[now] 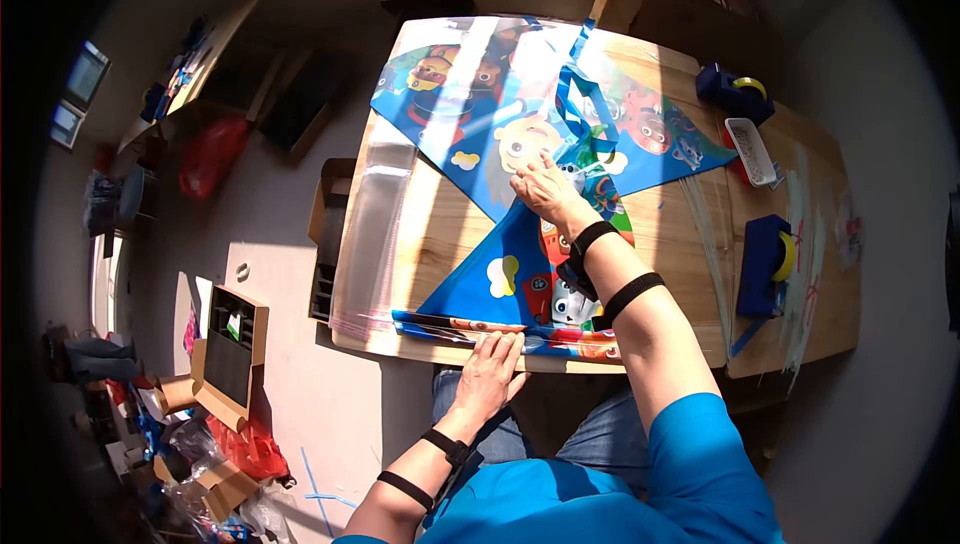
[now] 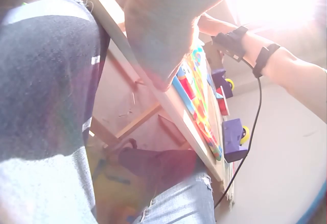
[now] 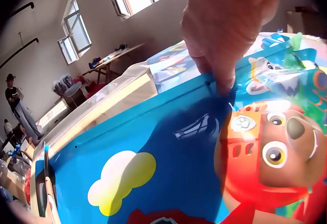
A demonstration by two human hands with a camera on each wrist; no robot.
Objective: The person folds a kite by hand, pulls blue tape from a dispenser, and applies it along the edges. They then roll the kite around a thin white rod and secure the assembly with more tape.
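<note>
A blue kite (image 1: pixel 500 254) printed with cartoon dogs and pale clouds lies spread over the wooden table, its lower part folded near the front edge. My right hand (image 1: pixel 548 192) pinches its upper middle. In the right wrist view, that hand's finger and thumb (image 3: pixel 223 78) reach down onto the blue edge. My left hand (image 1: pixel 488 376) rests its fairly straight fingers on the folded strip (image 1: pixel 470 326) along the front edge. The left wrist view shows this hand (image 2: pixel 158 30) close up, its fingertips at the table edge. Blue ribbon (image 1: pixel 590 109) trails across the kite's far half.
Clear plastic film (image 1: pixel 375 224) covers the table's left side. Tape dispensers (image 1: pixel 762 262) (image 1: pixel 735 92), a white tray (image 1: pixel 750 151) and thin sticks (image 1: pixel 708 244) lie at right. An open cardboard box (image 1: pixel 228 354) sits on the floor. Another person (image 3: pixel 18 101) stands far back.
</note>
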